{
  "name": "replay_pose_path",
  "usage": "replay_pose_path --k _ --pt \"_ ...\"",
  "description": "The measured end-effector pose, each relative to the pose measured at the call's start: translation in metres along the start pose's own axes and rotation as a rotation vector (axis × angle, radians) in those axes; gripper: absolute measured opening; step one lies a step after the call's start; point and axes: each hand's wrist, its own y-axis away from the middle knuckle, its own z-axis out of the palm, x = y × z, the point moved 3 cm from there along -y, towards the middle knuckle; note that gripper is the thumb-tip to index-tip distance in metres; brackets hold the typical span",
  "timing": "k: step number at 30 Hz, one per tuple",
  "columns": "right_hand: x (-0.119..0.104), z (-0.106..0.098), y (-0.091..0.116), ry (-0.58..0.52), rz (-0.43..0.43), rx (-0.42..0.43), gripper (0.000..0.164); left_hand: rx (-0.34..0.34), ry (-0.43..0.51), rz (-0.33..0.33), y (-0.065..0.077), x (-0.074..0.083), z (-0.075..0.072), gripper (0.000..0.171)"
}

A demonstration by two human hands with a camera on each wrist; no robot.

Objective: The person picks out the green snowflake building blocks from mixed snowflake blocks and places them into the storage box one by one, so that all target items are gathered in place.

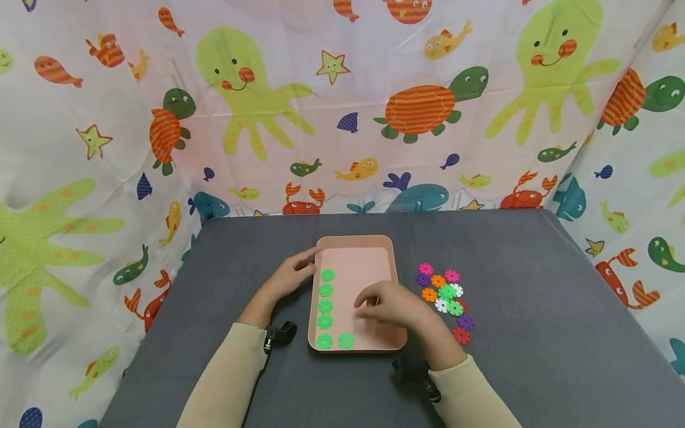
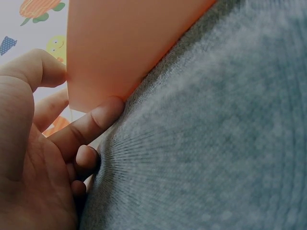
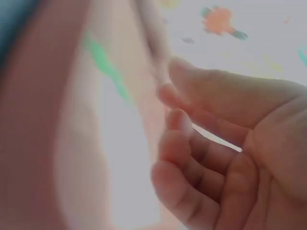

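Observation:
A pink tray (image 1: 355,261) lies on the table, with several green notched plastic discs (image 1: 324,305) in a column along its left side. One more green disc (image 1: 346,340) lies beside the column's near end. At the tray's far left edge, my left hand (image 1: 288,276) holds the side; the left wrist view shows its fingertips (image 2: 108,112) against the outer wall. My right hand (image 1: 393,306) hovers over the tray's right half, fingers loosely bent. In the right wrist view its fingers (image 3: 175,148) hold nothing visible.
Right of the tray lies a loose cluster of notched discs (image 1: 448,292) in pink, purple, orange, white, green and red, some overlapping. A grey cloth (image 1: 535,333) covers the table. Behind and beside it hangs a curtain (image 1: 364,154) printed with sea animals.

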Motion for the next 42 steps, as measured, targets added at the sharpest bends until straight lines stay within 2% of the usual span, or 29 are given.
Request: replay_pose_path --k 4,6,8,11,15,19,22,25,28,31,33,35,38,42 --pt "0.016 -0.04 0.015 0.003 0.106 0.165 0.01 0.002 0.001 0.0 0.0 -0.001 0.0 0.054" --pt "0.025 -0.051 0.021 0.06 0.16 0.196 0.009 0.002 0.003 -0.008 -0.001 -0.001 0.0 0.054" --pt "0.034 -0.055 0.024 0.133 0.218 0.181 0.012 0.001 0.005 -0.016 0.0 0.0 0.0 0.055" --pt "0.045 -0.051 0.026 0.199 0.296 0.1 0.019 0.002 -0.003 -0.022 0.0 -0.001 0.0 0.054" --pt "0.053 -0.043 0.025 0.183 0.368 0.037 0.021 0.008 -0.018 -0.019 0.002 -0.001 0.0 0.054" --pt "0.052 -0.046 0.028 0.168 0.358 0.054 0.021 0.014 -0.023 -0.017 0.003 -0.001 0.0 0.054" --pt "0.047 -0.058 0.033 0.136 0.335 0.128 0.02 0.018 -0.022 -0.018 0.003 -0.002 0.0 0.054" --pt "0.039 -0.072 0.039 0.029 0.317 0.241 0.013 0.016 -0.017 -0.016 0.002 -0.001 0.0 0.054" --pt "0.029 -0.079 0.04 -0.132 0.268 0.336 0.024 0.013 -0.02 -0.014 0.001 -0.001 -0.001 0.054" --pt "0.019 -0.071 0.033 -0.292 0.157 0.337 0.033 0.012 -0.029 -0.012 0.0 -0.001 -0.001 0.054" --pt "0.014 -0.057 0.024 -0.366 0.093 0.284 0.034 0.01 -0.023 -0.01 -0.001 -0.001 -0.001 0.054" --pt "0.008 -0.038 0.013 -0.383 0.053 0.208 0.033 0.008 -0.019 -0.01 -0.001 -0.001 -0.001 0.054" --pt "0.002 -0.006 -0.002 -0.274 0.047 0.129 0.027 0.01 -0.024 -0.009 0.0 0.0 0.0 0.054" --pt "-0.001 0.025 -0.014 -0.05 0.057 0.098 0.021 0.017 -0.039 -0.009 0.0 0.001 0.0 0.053"
